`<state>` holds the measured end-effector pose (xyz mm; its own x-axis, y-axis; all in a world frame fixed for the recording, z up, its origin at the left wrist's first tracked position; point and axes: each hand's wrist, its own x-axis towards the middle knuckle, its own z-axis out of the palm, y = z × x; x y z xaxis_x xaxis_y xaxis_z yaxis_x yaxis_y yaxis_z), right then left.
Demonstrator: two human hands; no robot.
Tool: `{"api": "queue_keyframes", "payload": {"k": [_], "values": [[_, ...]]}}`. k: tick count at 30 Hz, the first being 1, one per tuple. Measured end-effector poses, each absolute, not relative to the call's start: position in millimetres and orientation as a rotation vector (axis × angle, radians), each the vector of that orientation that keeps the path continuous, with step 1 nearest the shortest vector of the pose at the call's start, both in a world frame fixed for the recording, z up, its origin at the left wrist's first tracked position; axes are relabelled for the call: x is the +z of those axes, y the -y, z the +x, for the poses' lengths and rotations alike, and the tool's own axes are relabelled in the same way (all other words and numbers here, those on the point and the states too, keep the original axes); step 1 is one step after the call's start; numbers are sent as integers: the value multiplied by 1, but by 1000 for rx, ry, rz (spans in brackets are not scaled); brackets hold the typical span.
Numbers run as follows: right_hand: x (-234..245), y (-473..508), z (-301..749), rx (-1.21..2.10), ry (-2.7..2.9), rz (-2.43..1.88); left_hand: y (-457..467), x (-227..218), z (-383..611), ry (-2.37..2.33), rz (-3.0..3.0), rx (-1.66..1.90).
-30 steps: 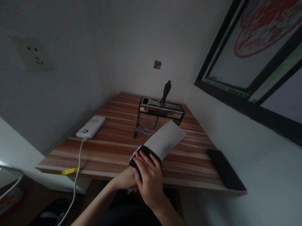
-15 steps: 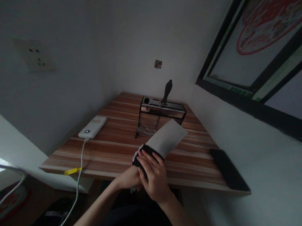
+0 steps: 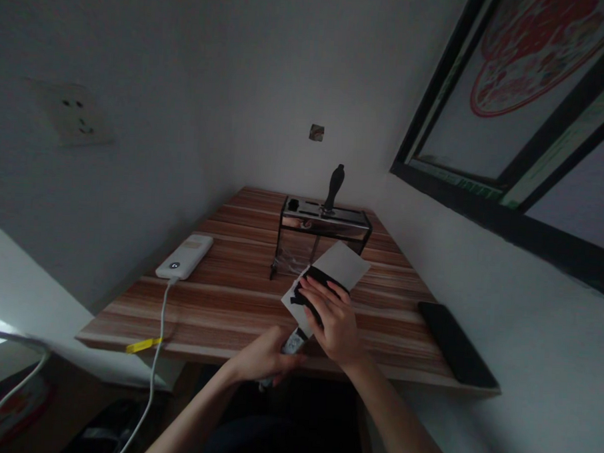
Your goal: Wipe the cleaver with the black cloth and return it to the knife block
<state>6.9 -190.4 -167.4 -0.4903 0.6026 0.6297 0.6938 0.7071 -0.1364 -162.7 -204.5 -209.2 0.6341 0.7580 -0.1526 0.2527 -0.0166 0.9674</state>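
Observation:
In my left hand (image 3: 260, 353) is the grey patterned handle of a cleaver (image 3: 351, 263), with the fingers wrapped round it at the table's front edge. Its broad pale blade slants up and away to the right. My right hand (image 3: 334, 325) presses a black cloth (image 3: 318, 274) onto the middle of the blade, fingers laid over it. Bare blade shows on both sides of the cloth. Behind the blade's tip stands a clear-sided knife block (image 3: 327, 221), partly hidden by it. One black-handled tool (image 3: 336, 186) stands upright in the block.
A white power bank (image 3: 186, 256) with a cable (image 3: 160, 320) and yellow tag (image 3: 143, 345) lies on the left of the wood-grain table (image 3: 218, 303). A black phone (image 3: 457, 343) rests along the right edge. Walls close in on both sides; a framed picture (image 3: 533, 83) is at right.
My right hand and the cloth have slid up the blade, away from the handle. The handle and lower blade now show, and my hands are farther apart.

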Motion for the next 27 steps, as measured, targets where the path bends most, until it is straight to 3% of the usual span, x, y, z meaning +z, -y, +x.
{"api": "queue_keyframes", "payload": {"k": [13,20,27], "values": [[-147,152,49,-376,2098,-1073,206,-213,-165,-883,1676,440],[-140,141,71,-246,1994,-1124,206,-207,-164,-880,1695,412],[-166,145,120,-108,1258,-1284,208,-203,-163,-915,1734,347]]}}
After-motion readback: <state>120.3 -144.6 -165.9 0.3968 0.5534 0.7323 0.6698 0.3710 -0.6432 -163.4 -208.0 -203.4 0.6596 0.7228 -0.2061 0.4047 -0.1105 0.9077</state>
